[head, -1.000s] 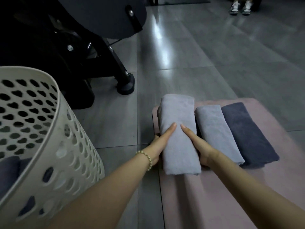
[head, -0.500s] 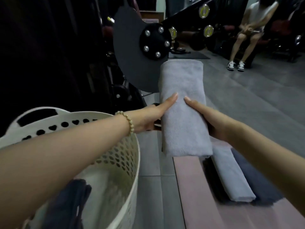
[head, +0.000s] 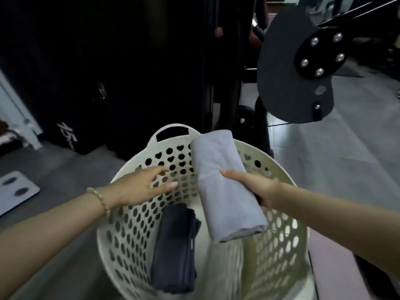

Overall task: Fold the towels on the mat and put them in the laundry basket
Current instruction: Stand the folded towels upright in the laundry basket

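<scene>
A folded light grey towel (head: 225, 191) hangs over the open mouth of the white perforated laundry basket (head: 173, 135). My right hand (head: 255, 187) grips it from the right side, thumb on top. Left of the towel, my left hand (head: 140, 187) hovers with fingers spread, holding nothing, a bead bracelet on its wrist. A folded dark navy towel (head: 175, 250) lies inside the basket at the bottom left. A corner of the pink mat (head: 337, 271) shows at the lower right.
Black gym machine with a bolted round plate (head: 298, 68) stands just behind the basket. A dark weight stack (head: 108, 72) fills the back left. A white scale-like board (head: 15, 191) lies on the grey floor at the left.
The grey towel went up off the mat and left, and is now over the basket. My left hand let go of it and opened; my right hand alone holds it.
</scene>
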